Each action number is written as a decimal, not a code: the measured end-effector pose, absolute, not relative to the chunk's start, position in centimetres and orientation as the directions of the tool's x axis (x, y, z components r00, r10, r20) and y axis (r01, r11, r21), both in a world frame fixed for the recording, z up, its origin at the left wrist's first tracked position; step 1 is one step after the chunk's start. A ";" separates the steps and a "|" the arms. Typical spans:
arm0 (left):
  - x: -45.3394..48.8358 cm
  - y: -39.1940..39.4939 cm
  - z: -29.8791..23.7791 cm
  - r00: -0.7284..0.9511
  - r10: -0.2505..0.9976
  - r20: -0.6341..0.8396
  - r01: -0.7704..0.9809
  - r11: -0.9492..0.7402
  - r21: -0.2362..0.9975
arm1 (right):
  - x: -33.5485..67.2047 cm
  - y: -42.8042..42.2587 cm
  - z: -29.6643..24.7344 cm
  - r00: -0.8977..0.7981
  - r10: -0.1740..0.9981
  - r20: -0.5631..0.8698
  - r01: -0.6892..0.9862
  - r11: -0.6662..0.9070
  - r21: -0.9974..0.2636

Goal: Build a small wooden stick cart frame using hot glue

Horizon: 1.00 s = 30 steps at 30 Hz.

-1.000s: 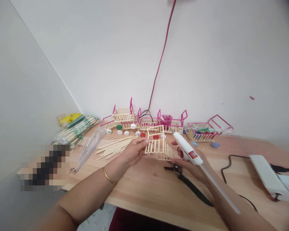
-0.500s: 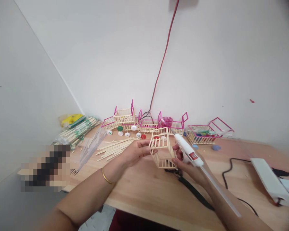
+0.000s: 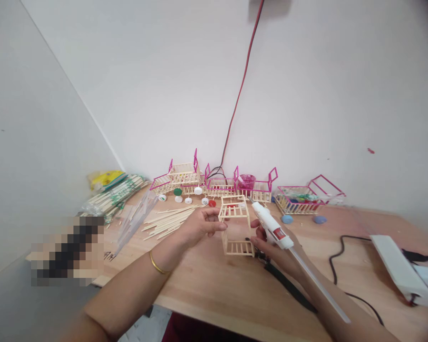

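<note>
My left hand [image 3: 205, 225] pinches the left side of a small frame of pale wooden sticks [image 3: 235, 216] above the table. The frame is box-like, with slatted sides and an open middle. My right hand [image 3: 267, 240] holds a white glue gun [image 3: 271, 223], its nozzle pointing up and left near the frame's upper right corner. A long clear glue stick [image 3: 321, 282] runs out of the gun's back end. The right fingertips also lie close to the frame's right edge; whether they press on it I cannot tell.
Behind stand several stick carts [image 3: 221, 187] with magenta rims and bottle-cap wheels. Loose sticks [image 3: 169, 221] and bundled sticks [image 3: 117, 192] lie to the left. At right are a white power strip [image 3: 399, 266] and a black cable [image 3: 337, 259]. A black strap [image 3: 288, 287] lies in front.
The stick frame has turned and tipped in my left hand, its slats now facing more squarely toward me. The glue gun has shifted slightly left and down.
</note>
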<state>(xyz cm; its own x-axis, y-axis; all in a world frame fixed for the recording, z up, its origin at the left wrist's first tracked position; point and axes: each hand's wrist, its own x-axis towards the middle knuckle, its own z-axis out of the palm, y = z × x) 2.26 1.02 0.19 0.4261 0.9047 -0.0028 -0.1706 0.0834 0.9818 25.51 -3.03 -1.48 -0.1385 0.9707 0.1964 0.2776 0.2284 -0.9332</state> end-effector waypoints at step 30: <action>2.6 2.7 -2.3 0.393 0.889 -0.233 -0.316 0.369 0.874 | 26.0 -2.1 -1.2 -0.037 0.978 0.207 0.344 0.207 -0.916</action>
<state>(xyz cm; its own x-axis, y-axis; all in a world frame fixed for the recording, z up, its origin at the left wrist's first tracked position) 2.60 2.72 -2.27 0.3928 0.8895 -0.2334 -0.3162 0.3690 0.8740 26.03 -2.13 -1.24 -0.0373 0.9777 0.2067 0.3441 0.2067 -0.9159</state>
